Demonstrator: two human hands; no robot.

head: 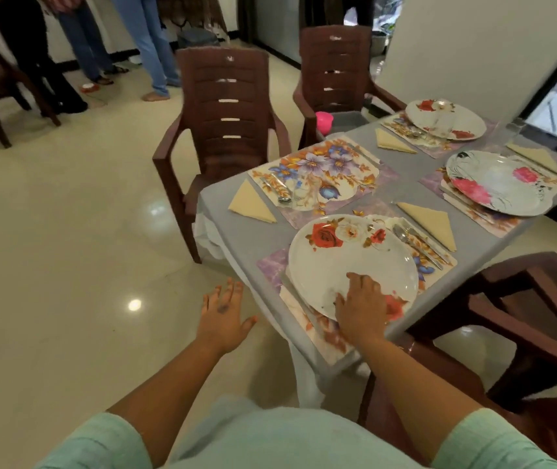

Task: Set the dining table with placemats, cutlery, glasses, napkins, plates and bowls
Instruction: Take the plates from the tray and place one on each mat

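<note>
Closest to us, the right hand (361, 308) lies with its fingers flat on the near edge of the rose plate (348, 262), pressing rather than gripping; the left hand (223, 311) hangs over the floor beside the table (253, 231), fingers spread and holding nothing. The rose plate sits on its placemat (272, 265), cutlery (416, 243) and a folded napkin (431, 223) just right of it. Beyond the rose plate, the flowered placemat (317, 177) has a napkin and spoon but no plate. This looks like the plate step: nudge this one square, then bring a plate for the bare mat.
</note>
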